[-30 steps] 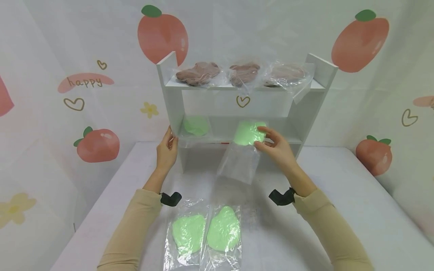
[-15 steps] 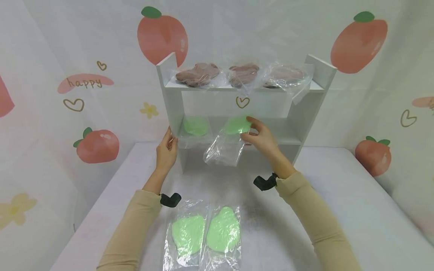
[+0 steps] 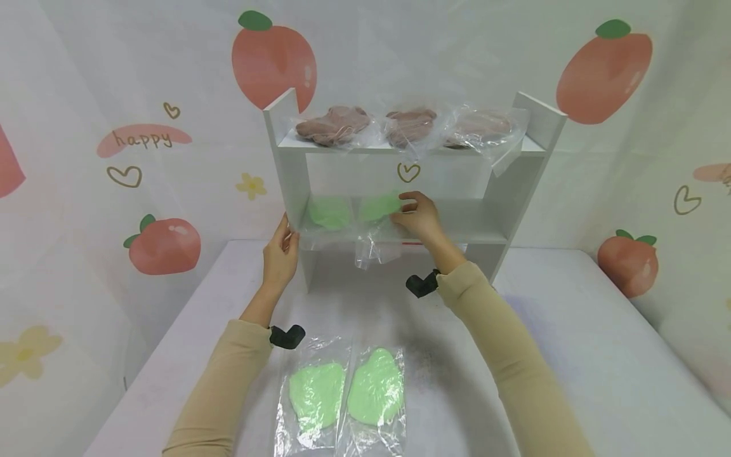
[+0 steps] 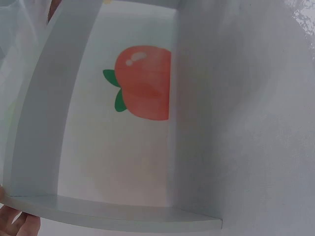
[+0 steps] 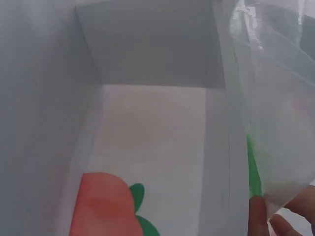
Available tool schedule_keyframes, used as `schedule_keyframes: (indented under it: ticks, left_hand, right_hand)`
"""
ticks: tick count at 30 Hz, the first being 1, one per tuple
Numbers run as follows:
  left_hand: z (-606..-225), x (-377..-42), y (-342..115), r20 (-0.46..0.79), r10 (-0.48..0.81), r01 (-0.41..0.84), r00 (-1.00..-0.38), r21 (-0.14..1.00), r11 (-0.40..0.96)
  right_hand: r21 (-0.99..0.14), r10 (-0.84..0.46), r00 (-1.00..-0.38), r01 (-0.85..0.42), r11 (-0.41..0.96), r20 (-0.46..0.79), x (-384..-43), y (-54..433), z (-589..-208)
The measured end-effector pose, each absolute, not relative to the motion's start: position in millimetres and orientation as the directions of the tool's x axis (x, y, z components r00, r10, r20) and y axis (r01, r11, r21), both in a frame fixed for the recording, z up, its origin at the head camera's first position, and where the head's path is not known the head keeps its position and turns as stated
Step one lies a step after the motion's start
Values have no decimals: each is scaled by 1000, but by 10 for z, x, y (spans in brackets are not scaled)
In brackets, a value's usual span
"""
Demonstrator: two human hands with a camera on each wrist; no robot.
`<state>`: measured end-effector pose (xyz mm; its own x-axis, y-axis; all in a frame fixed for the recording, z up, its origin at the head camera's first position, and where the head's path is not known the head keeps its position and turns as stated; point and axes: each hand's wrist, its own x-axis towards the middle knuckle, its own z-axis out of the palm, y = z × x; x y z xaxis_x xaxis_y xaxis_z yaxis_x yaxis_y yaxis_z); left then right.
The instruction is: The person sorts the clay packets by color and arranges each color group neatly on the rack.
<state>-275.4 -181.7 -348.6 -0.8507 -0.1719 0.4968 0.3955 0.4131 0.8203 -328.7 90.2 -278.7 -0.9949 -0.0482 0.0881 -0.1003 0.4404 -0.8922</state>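
Note:
My right hand (image 3: 421, 219) pinches the right edge of a clear plastic bag with a flat, light-green putty-like piece (image 3: 379, 207) in it. That bag lies over the middle board of the white shelf (image 3: 476, 219), its loose end hanging past the front edge. Beside it on the left, another green bagged piece (image 3: 330, 214) rests on the same board. My left hand (image 3: 280, 257) grips the shelf's left side panel; in the left wrist view its fingers (image 4: 30, 226) show at that panel's edge. In the right wrist view, my fingers (image 5: 258, 221) hold the clear bag (image 5: 280, 118) at the board's edge.
Brown bagged pieces (image 3: 411, 125) lie along the top board, one bag (image 3: 502, 149) drooping over its front. Two more green bagged pieces (image 3: 316, 395) lie side by side on the white table (image 3: 457, 381) in front. A fruit-printed cloth (image 3: 171, 63) hangs behind.
My right hand has carried the green bagged piece leftward and back onto the middle board, next to the other one. My left hand has stayed at the side panel.

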Motion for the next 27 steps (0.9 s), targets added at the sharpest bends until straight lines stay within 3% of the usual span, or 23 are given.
schedule_keyframes:
  ticks: [11, 20, 27]
  left_hand:
    - [-3488, -2759, -1809, 490, -179, 388, -853, 825, 412]
    - [-3460, -2747, -1802, 479, -185, 376, -858, 832, 408]
    - [-3469, -2753, -1806, 473, -189, 370, -861, 835, 406]
  right_hand:
    - [-806, -164, -976, -211, 552, 143, -3174, 1010, -2779]
    - [-755, -328, -905, -410, 512, 270, -2605, 1358, -2982]
    - [-770, -431, -891, -373, 517, 142, -2140, 1474, -3497]
